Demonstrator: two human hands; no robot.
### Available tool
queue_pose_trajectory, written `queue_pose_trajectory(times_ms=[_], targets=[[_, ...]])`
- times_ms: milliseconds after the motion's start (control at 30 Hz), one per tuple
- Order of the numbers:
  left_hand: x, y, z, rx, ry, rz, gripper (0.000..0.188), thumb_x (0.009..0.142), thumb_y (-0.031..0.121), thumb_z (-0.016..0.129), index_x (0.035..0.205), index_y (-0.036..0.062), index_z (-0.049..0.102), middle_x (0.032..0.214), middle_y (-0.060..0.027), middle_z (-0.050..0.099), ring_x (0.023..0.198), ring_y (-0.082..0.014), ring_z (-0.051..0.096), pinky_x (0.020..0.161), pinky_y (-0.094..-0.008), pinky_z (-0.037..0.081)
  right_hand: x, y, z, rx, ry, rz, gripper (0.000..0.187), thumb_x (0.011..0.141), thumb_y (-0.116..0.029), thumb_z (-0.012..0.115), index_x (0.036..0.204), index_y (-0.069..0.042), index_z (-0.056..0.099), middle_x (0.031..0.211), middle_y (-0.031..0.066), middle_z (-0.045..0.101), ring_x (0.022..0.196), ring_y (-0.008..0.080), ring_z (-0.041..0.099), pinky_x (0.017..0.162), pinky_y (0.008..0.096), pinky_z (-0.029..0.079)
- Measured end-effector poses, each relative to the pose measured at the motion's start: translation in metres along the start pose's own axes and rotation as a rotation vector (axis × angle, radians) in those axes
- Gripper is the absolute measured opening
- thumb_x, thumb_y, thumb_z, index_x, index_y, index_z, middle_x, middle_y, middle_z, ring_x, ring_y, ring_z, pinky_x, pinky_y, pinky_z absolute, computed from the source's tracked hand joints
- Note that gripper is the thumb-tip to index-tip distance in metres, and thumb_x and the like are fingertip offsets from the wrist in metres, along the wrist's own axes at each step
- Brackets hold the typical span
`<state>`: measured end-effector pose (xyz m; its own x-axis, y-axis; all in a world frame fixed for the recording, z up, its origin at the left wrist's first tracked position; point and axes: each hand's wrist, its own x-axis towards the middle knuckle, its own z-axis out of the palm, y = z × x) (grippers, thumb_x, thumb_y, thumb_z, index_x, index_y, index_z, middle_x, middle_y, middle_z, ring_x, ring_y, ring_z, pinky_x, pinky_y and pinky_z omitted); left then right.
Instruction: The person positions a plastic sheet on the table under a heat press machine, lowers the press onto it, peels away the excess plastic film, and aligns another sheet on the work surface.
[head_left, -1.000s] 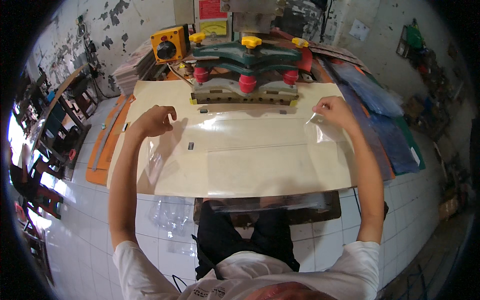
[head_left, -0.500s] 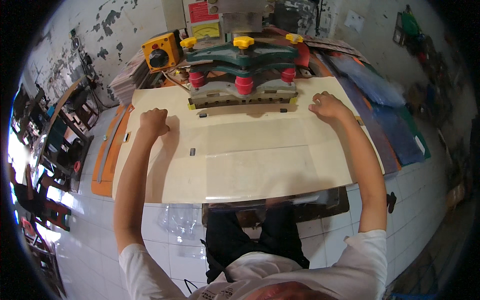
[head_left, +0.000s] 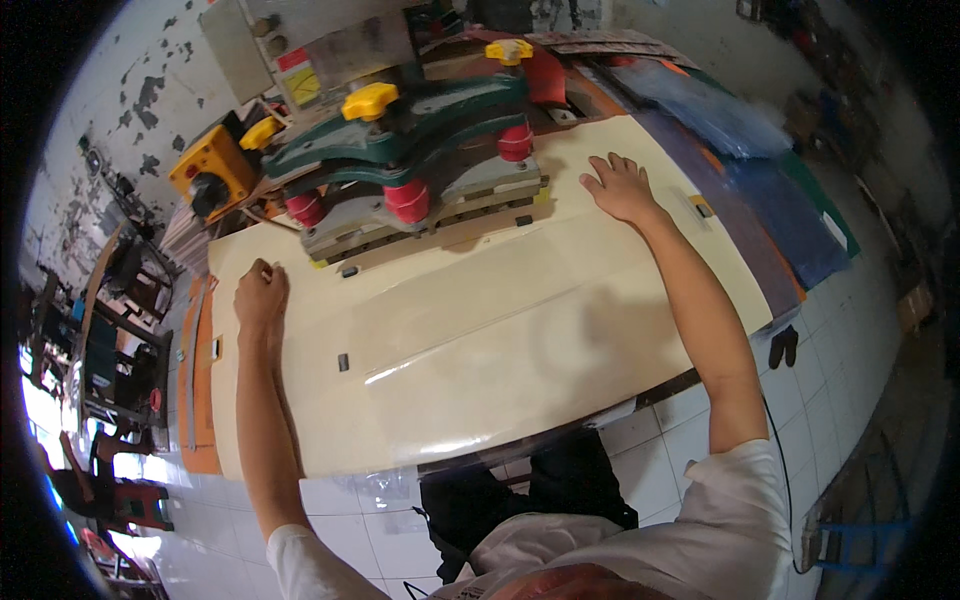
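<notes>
A large cream sheet (head_left: 310, 420) lies across the work surface under the head of a press (head_left: 400, 150). Over its middle spreads a clear plastic film (head_left: 470, 330), glossy along one crease and the near edge. My left hand (head_left: 262, 292) rests on the left part of the sheet, its fingers curled in and nothing seen in them. On the far right part, my right hand (head_left: 620, 188) lies with fingers spread, touching the sheet beside the press head. Small dark rectangular pieces sit on the sheet, one (head_left: 343, 362) left of the film.
The press head has a green frame, red cushions and yellow knobs (head_left: 370, 101). A yellow box with a black dial (head_left: 212, 172) stands left of it. Blue-tinted plastic sheets (head_left: 790, 240) lie at the right. White floor tiles (head_left: 650, 470) show below the near edge.
My view has turned, so the press and sheet appear tilted and further left. My right hand's fingers have spread from a loose curl. My left hand stays curled on the sheet.
</notes>
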<state>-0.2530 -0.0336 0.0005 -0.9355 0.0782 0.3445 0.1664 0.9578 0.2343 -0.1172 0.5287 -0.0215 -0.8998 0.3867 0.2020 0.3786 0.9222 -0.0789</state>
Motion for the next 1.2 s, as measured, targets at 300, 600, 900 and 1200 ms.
queue_pose_trajectory(times_ms=[300,600,900,1200], targets=[[0.005,-0.009,0.009,-0.015,0.065,-0.005,0.032,0.091,0.038,0.057,0.092,0.0066,0.065,0.083,-0.0177,0.070,0.081,-0.0385,0.067,0.072,-0.0461,0.052,0.008,0.016,0.008,0.295,0.234,-0.088,0.072,0.094,-0.047,0.051,0.151,-0.009,0.028,0.150,0.0237,0.035,0.139,0.0424,0.032,0.111,0.0604,0.023],[0.011,-0.032,0.036,-0.049,0.219,0.148,0.031,0.085,0.034,0.059,0.094,0.0055,0.069,0.094,-0.0162,0.066,0.093,-0.0360,0.063,0.080,-0.0457,0.050,0.006,0.006,-0.005,0.198,0.279,0.063,0.080,0.093,-0.046,0.053,0.153,-0.004,0.019,0.143,0.0266,0.045,0.128,0.0449,0.046,0.108,0.0482,0.035],[0.005,-0.024,0.018,-0.062,0.191,0.023,0.027,0.078,0.028,0.059,0.081,0.0040,0.071,0.091,-0.0240,0.066,0.091,-0.0401,0.063,0.084,-0.0476,0.051,0.008,0.009,-0.009,0.190,0.414,-0.058,0.056,0.092,-0.043,0.058,0.125,0.002,0.058,0.128,0.0248,0.058,0.116,0.0380,0.058,0.098,0.0424,0.043],[-0.006,-0.030,0.012,-0.093,0.263,0.105,0.026,0.077,0.027,0.058,0.082,0.0056,0.072,0.094,-0.0226,0.067,0.092,-0.0393,0.063,0.085,-0.0477,0.051,0.018,0.023,0.000,0.138,0.182,0.013,0.044,0.086,-0.040,0.067,0.101,0.001,0.063,0.096,0.0163,0.065,0.089,0.0311,0.062,0.083,0.0382,0.047]])
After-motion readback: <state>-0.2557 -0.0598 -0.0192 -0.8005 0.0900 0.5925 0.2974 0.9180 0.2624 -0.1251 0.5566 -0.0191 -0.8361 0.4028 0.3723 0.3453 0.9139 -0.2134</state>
